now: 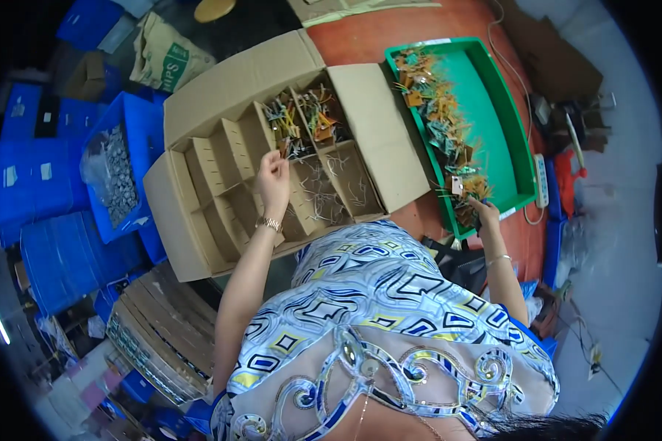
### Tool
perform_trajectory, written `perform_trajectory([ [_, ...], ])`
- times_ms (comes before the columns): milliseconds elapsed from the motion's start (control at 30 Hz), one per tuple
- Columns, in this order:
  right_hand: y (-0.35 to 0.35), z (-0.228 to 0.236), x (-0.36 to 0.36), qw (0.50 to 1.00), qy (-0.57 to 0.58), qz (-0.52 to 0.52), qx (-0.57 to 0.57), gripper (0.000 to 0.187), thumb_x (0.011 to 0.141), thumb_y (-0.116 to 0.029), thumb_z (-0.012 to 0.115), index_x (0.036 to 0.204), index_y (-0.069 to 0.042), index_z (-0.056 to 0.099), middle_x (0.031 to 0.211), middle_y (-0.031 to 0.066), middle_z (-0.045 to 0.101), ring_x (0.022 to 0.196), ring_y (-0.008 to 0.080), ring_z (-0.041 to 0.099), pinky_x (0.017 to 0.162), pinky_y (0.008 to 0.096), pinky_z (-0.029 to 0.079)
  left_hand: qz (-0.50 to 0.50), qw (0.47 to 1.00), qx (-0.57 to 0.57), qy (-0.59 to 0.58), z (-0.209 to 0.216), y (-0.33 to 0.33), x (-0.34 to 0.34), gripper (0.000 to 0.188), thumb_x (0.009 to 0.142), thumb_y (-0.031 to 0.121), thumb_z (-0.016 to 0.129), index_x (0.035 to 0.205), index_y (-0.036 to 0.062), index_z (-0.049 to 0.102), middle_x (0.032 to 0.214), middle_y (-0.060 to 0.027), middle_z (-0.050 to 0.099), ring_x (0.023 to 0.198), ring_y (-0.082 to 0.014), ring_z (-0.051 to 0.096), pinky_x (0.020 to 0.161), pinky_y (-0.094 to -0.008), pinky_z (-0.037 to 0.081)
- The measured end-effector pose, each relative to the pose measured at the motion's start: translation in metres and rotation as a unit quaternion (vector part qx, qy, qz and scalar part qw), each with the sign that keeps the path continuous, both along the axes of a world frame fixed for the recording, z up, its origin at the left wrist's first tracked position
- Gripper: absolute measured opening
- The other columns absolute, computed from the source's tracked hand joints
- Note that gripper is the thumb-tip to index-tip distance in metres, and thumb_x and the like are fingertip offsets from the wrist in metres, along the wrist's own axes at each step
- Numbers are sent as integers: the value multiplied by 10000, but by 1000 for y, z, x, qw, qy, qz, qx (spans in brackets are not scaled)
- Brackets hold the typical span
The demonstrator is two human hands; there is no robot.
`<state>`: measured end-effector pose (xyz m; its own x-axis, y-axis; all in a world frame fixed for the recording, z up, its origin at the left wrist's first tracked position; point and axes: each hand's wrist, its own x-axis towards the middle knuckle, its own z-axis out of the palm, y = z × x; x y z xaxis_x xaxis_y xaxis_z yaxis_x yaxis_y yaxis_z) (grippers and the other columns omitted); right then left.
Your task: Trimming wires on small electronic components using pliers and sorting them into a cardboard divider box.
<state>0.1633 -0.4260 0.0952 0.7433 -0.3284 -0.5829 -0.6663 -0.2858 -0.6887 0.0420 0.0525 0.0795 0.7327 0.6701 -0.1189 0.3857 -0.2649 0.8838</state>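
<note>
My left hand point(273, 176) is over the middle of a divided cardboard box point(235, 70), its fingers curled together. Whatever they may pinch is too small to make out. Just beyond its fingertips, one compartment holds a heap of small wired parts point(287, 128) in orange, green and dark tones, and the compartment to its right holds more. Thin pale wires point(320, 195) lie in the nearer compartments. On the right, my right hand point(485, 213) grips the near end of a long row of orange and green wired parts point(445, 121) along the left side of a green tray point(496, 110).
The box's right flap point(382, 136) lies open toward the tray on a red-orange tabletop point(353, 40). To the left, a blue bin point(136, 117) holds a bag of grey pieces point(114, 173). Stacked cardboard point(162, 323) stands at lower left. A white power strip point(541, 180) lies beside the tray.
</note>
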Motion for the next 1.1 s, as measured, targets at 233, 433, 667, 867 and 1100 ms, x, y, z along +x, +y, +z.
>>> perform_trajectory([
  [233, 2, 26, 26, 981, -155, 8, -121, 384, 727, -198, 769, 995, 18, 599, 803, 1, 573, 619, 109, 495, 541, 247, 379, -123, 942, 293, 104, -11, 31, 48, 361, 810, 151, 662, 1087, -52, 550, 1057, -232, 591, 984, -356, 594, 833, -417, 502],
  [433, 80, 80, 21, 946, -323, 9, 11, 351, 819, -192, 681, 1109, -20, 583, 778, -38, 521, 521, 30, 370, 471, 195, 308, -149, 918, 196, 312, -7, 27, 88, 710, 756, 347, 706, 1263, -43, 400, 1147, -264, 571, 1091, -395, 543, 912, -430, 475],
  [667, 189, 86, -6, 920, -7, -12, 392, 314, 838, -169, 623, 1119, -59, 533, 986, 87, 647, 807, 140, 634, 528, 238, 449, -160, 925, 187, 289, -4, 16, 78, 802, 672, 230, 765, 1335, 54, 348, 1197, -247, 535, 1113, -390, 531, 935, -420, 477],
  [867, 265, 75, -17, 864, 103, 111, 480, 307, 849, -134, 618, 1131, -76, 512, 1009, 78, 635, 893, 155, 633, 612, 258, 449, -66, 994, 91, 6, 29, 37, 55, 806, 652, 209, 806, 1305, 44, 362, 1156, -197, 577, 1074, -296, 571, 894, -396, 470],
  [1100, 352, 87, -28, 837, 105, 268, 466, 236, 813, -194, 711, 969, -94, 566, 783, -17, 569, 630, 65, 488, 544, 221, 400, -84, 886, -388, -242, 89, 19, -24, 745, 777, 5, 690, 1384, 47, 260, 1289, -121, 453, 1189, -219, 482, 1003, -360, 425],
])
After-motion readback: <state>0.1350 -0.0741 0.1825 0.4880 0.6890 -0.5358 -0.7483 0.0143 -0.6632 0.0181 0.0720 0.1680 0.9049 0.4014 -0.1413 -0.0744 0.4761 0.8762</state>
